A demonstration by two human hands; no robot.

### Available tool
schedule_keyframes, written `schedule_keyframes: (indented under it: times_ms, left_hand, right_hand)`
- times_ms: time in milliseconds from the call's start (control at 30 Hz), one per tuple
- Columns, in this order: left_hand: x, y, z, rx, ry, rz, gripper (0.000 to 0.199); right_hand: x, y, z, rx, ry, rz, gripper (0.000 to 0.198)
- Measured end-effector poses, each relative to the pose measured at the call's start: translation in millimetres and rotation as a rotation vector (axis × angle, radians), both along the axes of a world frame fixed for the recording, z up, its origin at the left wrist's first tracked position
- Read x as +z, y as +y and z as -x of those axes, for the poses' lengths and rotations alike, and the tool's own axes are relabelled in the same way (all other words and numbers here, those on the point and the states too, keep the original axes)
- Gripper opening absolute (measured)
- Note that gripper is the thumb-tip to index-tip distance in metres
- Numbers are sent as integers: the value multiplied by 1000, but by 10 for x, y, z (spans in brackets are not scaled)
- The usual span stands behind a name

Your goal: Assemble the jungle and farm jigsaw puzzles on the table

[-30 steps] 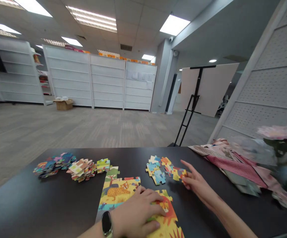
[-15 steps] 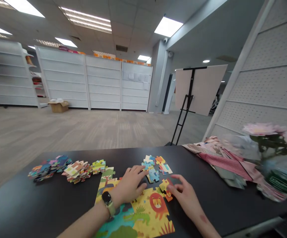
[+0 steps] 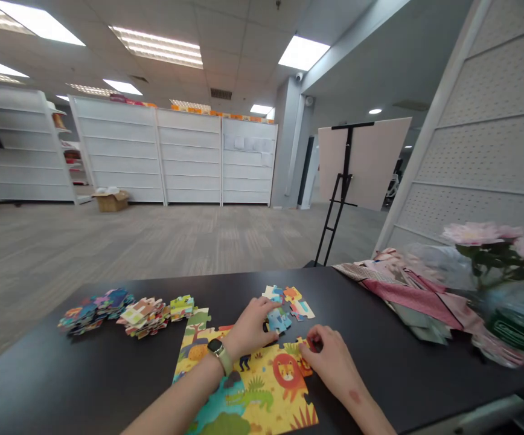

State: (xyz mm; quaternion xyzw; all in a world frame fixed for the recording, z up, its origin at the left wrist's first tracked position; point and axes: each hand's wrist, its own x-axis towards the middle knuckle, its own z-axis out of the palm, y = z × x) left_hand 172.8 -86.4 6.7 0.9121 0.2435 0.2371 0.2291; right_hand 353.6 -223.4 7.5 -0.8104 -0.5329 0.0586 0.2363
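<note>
A partly assembled jigsaw puzzle (image 3: 257, 393) with a lion, a crocodile and a pond lies on the dark table. My right hand (image 3: 332, 359) is at its right edge, thumb and fingers curled together on an orange and yellow puzzle piece (image 3: 305, 366) beside the lion; the fingers partly hide it. My left hand (image 3: 250, 326), with a watch on the wrist, reaches across the puzzle's far edge. Its fingers are apart, over loose blue puzzle pieces (image 3: 281, 320). Orange and white loose pieces (image 3: 302, 309) lie just right of these.
Piles of puzzle pieces stand at left: a dark blue one (image 3: 94, 311), a mixed one (image 3: 144, 317) and a small green one (image 3: 182, 307). At right are a pink cloth bag (image 3: 420, 299), a plastic bottle (image 3: 511, 329) and pink flowers (image 3: 474, 234). Beyond the table stands an easel (image 3: 346, 181).
My left hand has moved right and a little away from me, toward the blue pieces. My right fingers have drawn in, and the orange and yellow piece now sits closer against the lion's side.
</note>
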Motion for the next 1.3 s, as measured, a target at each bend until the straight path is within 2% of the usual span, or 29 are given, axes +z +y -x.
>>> schedule_keyframes:
  times_ms: [167,333,567,767,867,1000,1067,1133,1200,1300]
  left_hand:
    - [10,223,327,115,27,2,61]
    - [0,458,631,318,136,-28,41]
    - [4,493,651,335,266,-94,29]
    - [34,548,726,343,277,-76,36]
    - [87,429,750,327,236,-51,41]
    - [153,-21,781,181,214,-19,37]
    - [159,-268,809,56,246,32,51]
    - [152,-443,834,-5,306,70,67]
    - [144,-525,848,-25,343,76,74]
    - [134,-531,848,-24,351,61,73]
  right_hand:
    - [55,109,-133,57,48,76,16]
    - [131,181,-283,144,83,160,24]
    - [158,215,-334,202,64,208,28]
    - [146,227,-342,194,42,222,29]
    - [146,236,-351,196,40,224,30]
    - [161,221,-354,219,36,207,28]
    - [173,204,-346,237,34,191,27]
    - [187,189,-325,266,35,174,23]
    - [203,181,-288,311,38,152,17]
    - [224,175,-212,405,43,117,7]
